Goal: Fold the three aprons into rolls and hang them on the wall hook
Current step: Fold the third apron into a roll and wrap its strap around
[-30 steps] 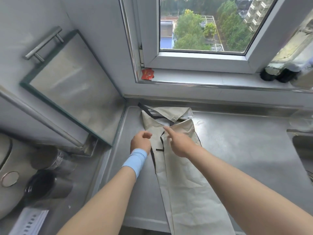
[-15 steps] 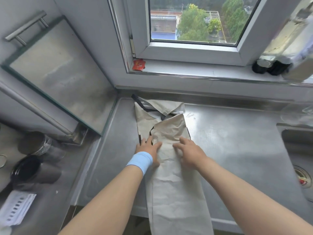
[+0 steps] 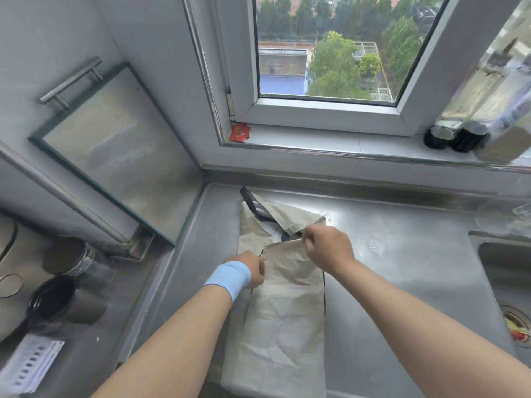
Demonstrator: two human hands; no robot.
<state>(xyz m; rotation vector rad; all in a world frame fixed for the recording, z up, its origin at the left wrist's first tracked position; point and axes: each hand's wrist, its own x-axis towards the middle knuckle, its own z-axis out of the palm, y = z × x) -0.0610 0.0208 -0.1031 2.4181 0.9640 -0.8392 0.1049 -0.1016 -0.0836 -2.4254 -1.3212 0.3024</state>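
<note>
Now, the beige apron (image 3: 281, 311) lies folded into a long narrow strip on the steel counter (image 3: 402, 268), running from the centre of your view down to 6 o'clock, where its lower end hangs over the counter's front edge. Its black strap (image 3: 253, 205) trails off the bib end at 12 o'clock. Your right hand (image 3: 327, 248) is curled tight, pinching the top edge of the upper flap. Your left hand (image 3: 253, 268), above the blue wristband (image 3: 228, 278), is curled on the flap's black-trimmed left edge at 9 o'clock.

The cloth looks thin, light and creased, so it will probably flop and slide on the smooth steel. Take it by both corners of one short end and keep the edges square as you roll, or the roll will likely skew.

The sink (image 3: 505, 271) is at 3 o'clock, a red packet (image 3: 240, 132) on the window sill at 11 o'clock, and dark bottles (image 3: 451, 137) at 2 o'clock. No wall hook is in view.
</note>
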